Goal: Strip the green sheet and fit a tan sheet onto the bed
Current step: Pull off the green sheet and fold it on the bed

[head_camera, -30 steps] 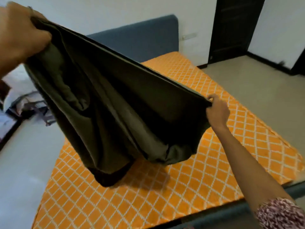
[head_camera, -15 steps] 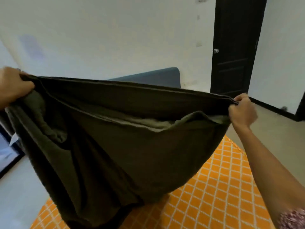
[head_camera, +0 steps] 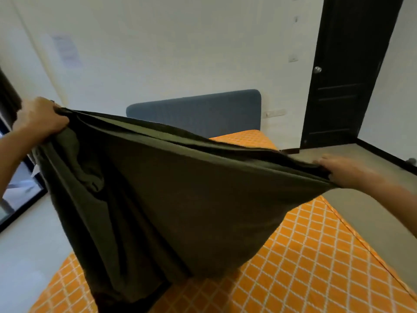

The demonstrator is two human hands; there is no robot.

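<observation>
I hold the dark green sheet stretched in the air above the bed. My left hand grips its upper left corner at chest height. Lower and further out, my right hand holds the right corner, blurred by motion. The sheet hangs folded in a deep sag between them, and its bottom edge reaches down to the mattress. The bare mattress is orange with a white diamond pattern. No tan sheet is in view.
A blue padded headboard stands against the white wall behind the bed. A dark door is at the back right, with grey floor to the right of the bed. A dark-framed pane sits low on the left.
Both hands have spread wider, pulling the sheet's top edge taut. My right hand has dropped and moved right. The view has tilted so more of the mattress shows.
</observation>
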